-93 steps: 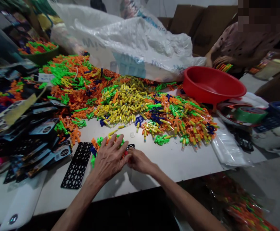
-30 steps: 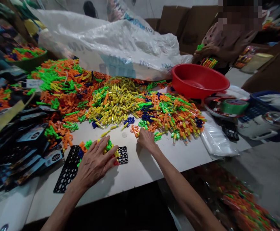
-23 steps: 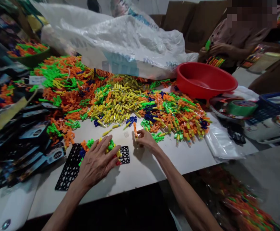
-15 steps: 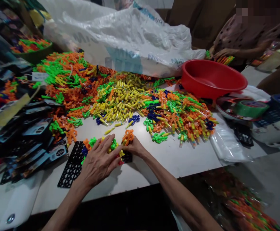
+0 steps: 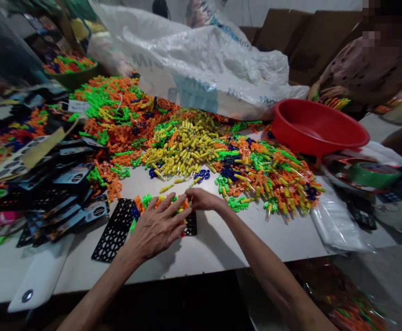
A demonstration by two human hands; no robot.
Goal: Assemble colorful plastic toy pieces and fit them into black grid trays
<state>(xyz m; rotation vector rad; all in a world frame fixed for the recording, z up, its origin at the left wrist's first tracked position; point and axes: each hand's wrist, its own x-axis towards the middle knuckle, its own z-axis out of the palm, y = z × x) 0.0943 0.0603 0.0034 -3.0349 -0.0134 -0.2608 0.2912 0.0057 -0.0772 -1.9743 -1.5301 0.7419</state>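
My left hand [image 5: 161, 225] lies with fingers spread over a small heap of plastic toy figures [image 5: 148, 200] in orange, green, blue and yellow. Under them is a black perforated plastic sheet [image 5: 109, 236], whose left part and right end show. At the right of this heap, the bent fingers of my right hand [image 5: 203, 200] come together beside the left fingertips, on a mostly hidden orange toy figure [image 5: 186, 202]. Just beyond the hands, some yellow pencil-like pieces [image 5: 166, 188] and a dark blue figure [image 5: 202, 175] lie on the white table.
Mixed figures and yellow pieces [image 5: 190, 142] are piled behind my hands. A large white plastic bag [image 5: 201, 69] lies beyond; a red basin [image 5: 320, 126] stands right of it. Printed cards [image 5: 71, 177] are stacked left, clear bags [image 5: 339, 220] right. Another person's hands [image 5: 335, 93] hold thin coloured pieces.
My right hand has brought the orange figure down onto the heap beside my left fingers. My left hand stays spread there. The whole view has shifted slightly.
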